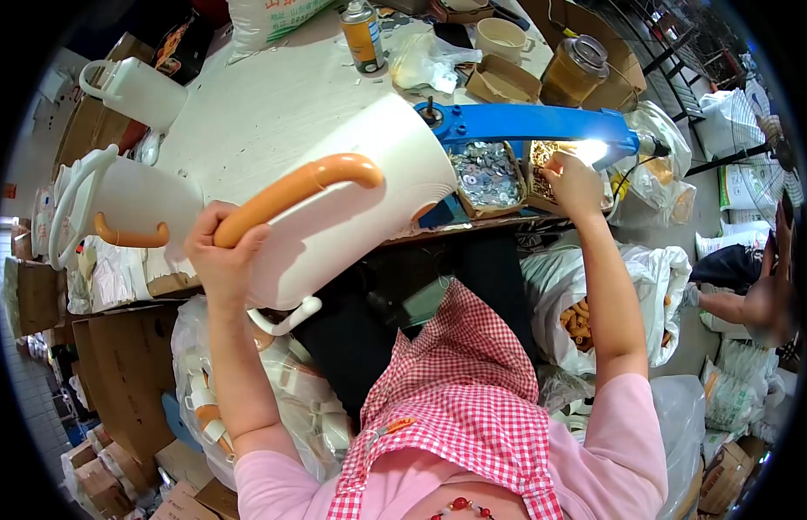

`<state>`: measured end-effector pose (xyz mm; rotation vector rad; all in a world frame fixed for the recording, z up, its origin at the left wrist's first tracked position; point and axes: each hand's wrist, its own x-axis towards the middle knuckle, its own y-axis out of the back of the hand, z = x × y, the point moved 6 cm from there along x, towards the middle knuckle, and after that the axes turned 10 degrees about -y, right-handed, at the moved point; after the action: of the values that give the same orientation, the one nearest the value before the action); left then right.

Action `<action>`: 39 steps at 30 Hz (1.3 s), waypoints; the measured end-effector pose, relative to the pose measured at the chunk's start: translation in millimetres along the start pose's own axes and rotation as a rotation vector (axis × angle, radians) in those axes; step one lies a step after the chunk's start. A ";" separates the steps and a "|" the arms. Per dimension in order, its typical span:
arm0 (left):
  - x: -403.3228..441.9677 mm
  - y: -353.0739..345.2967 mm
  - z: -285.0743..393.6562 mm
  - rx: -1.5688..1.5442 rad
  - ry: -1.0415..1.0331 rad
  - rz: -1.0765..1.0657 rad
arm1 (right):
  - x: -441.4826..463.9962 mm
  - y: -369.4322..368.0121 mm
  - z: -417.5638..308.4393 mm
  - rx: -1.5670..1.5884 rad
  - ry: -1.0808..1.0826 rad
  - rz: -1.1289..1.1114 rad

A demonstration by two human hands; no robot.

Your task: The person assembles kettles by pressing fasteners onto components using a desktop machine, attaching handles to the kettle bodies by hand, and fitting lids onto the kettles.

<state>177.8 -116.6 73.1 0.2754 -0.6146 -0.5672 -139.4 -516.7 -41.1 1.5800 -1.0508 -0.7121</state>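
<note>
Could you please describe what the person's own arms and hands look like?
The left grip and right grip are bare human hands, with no gloves, watch or bracelet visible. The left sleeve and right sleeve are plain pink and short, leaving the forearms uncovered.

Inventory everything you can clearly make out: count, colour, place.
Table: one, pale, centre
Pail: one, white, over table edge
Held handle: one, orange, on pail
Containers: two, white, table left
Can: one, orange, table back
Tool: one, blue, table right
Jar: one, amber, behind tool
Washers: many, grey, beside tool
Small parts: many, brassy, right of washers
Bag: one, white, below small parts
Pieces: several, orange, in bag
Cartons: several, brown, left
Person: one, dark shorts, right edge
Apron: one, red-white, lower centre
Left grip: one, on held handle
Right grip: one, at small parts
</note>
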 end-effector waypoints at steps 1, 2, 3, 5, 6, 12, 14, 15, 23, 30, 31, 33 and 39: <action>-2.5 -2.3 1.0 -0.003 0.004 0.009 | 0.0 -1.4 -0.7 -0.007 0.009 0.001; -4.2 -4.9 5.0 -0.013 -0.023 -0.001 | -1.9 1.2 -1.2 0.010 0.013 0.056; -6.2 -6.8 9.1 -0.020 -0.044 -0.013 | -4.9 3.4 -2.0 0.027 0.019 0.104; -10.5 -5.4 12.1 -0.036 -0.019 -0.001 | -11.4 6.6 -5.5 0.062 0.053 0.147; -13.0 -6.1 14.9 -0.011 -0.047 -0.012 | -14.4 12.7 -5.4 0.162 0.033 0.138; -19.2 -15.1 18.2 -0.100 -0.084 -0.017 | -36.5 74.9 -64.8 0.704 0.158 0.105; -19.5 -14.5 14.8 -0.101 -0.076 -0.033 | -33.2 84.9 -86.5 0.704 0.177 0.085; -17.2 -13.1 12.3 -0.097 -0.077 -0.036 | -32.3 85.7 -96.7 0.711 0.211 0.071; -16.3 -12.6 11.2 -0.114 -0.082 -0.039 | -5.9 86.7 -183.9 1.195 0.395 -0.207; -17.7 -9.5 8.4 -0.112 -0.111 -0.020 | 2.6 75.0 -193.3 1.070 0.396 -0.363; -17.0 -9.7 8.9 -0.114 -0.110 -0.022 | 2.7 76.9 -195.1 1.057 0.414 -0.341; -16.2 -9.8 8.8 -0.099 -0.087 -0.013 | 2.2 81.1 -196.1 1.044 0.428 -0.320; -17.9 -9.1 8.4 -0.093 -0.088 0.002 | 4.9 88.8 -200.9 0.926 0.478 -0.334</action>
<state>156.8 -114.4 67.8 0.1630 -0.6713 -0.6069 11.8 -437.9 97.4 2.5963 -0.7818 0.0148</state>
